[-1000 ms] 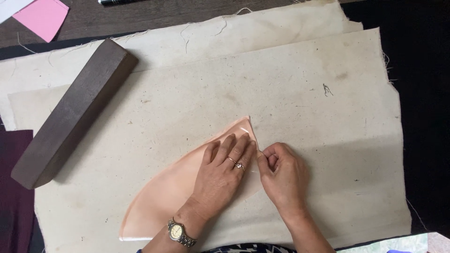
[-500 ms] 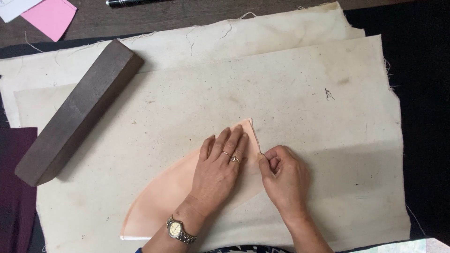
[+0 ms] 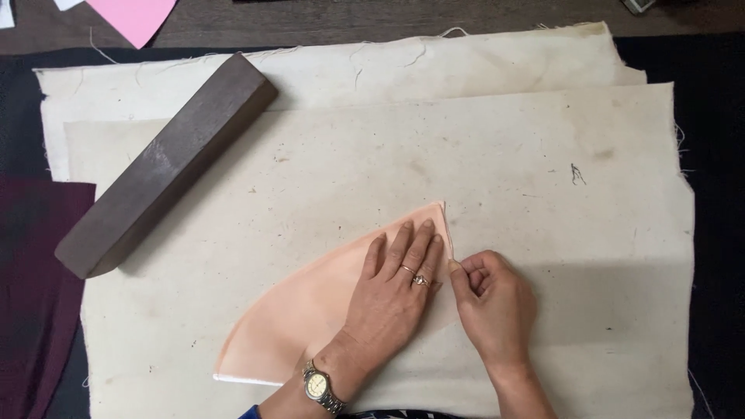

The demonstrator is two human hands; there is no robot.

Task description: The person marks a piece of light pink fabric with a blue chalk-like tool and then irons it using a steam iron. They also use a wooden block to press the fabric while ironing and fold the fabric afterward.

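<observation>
A peach-coloured, fan-shaped piece of fabric (image 3: 310,310) lies on a cream cloth (image 3: 388,178) that covers the table. My left hand (image 3: 396,291) lies flat on the peach fabric, fingers spread toward its pointed tip, with a ring on one finger and a watch at the wrist. My right hand (image 3: 493,302) sits just to the right, fingers curled, pinching the fabric's right edge between thumb and forefinger.
A long dark wooden block (image 3: 167,163) lies diagonally at the upper left on the cream cloth. Dark maroon fabric (image 3: 35,295) is at the left edge. A pink sheet (image 3: 132,12) lies at the top left. A small dark mark (image 3: 576,174) shows on the cloth at right.
My left hand has slid slightly down and flattened on the peach fabric. My right hand stays at the fabric's edge. The view has shifted a little.
</observation>
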